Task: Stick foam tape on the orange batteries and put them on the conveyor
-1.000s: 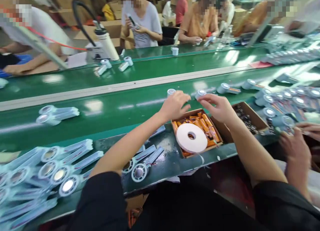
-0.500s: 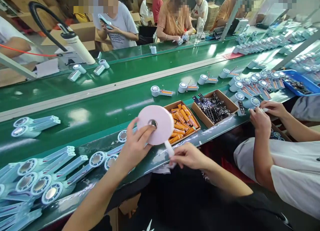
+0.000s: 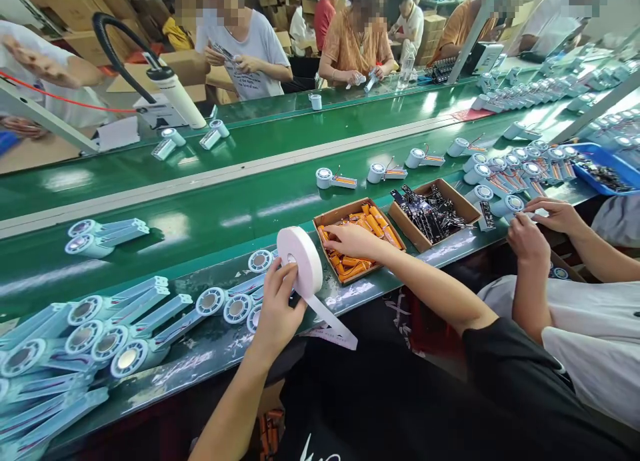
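My left hand (image 3: 281, 298) grips a roll of white tape (image 3: 306, 264), its fingers at the core. A loose strip hangs from the roll towards the front edge of the bench. Over the left part of a cardboard box (image 3: 320, 220) of orange-wrapped battery packs (image 3: 363, 269) is my right hand (image 3: 350, 241). Its fingers stretch out loosely above the packs, and I see nothing held in them. To the left of the tape lie several light-blue fan bodies (image 3: 210, 301) with round ends and long handles.
Another box (image 3: 467, 214) holds black circuit boards. A co-worker's hands (image 3: 533, 238) handle a blue fan body at the right, near a blue tray (image 3: 600, 156). Beyond the bench runs a green belt (image 3: 240, 214) carrying fan bodies. Several people sit across it.
My right hand has let go of the tape's loose end and moved to the battery box. The roll has turned from face-on to edge-on in my left hand, and its strip hangs longer.
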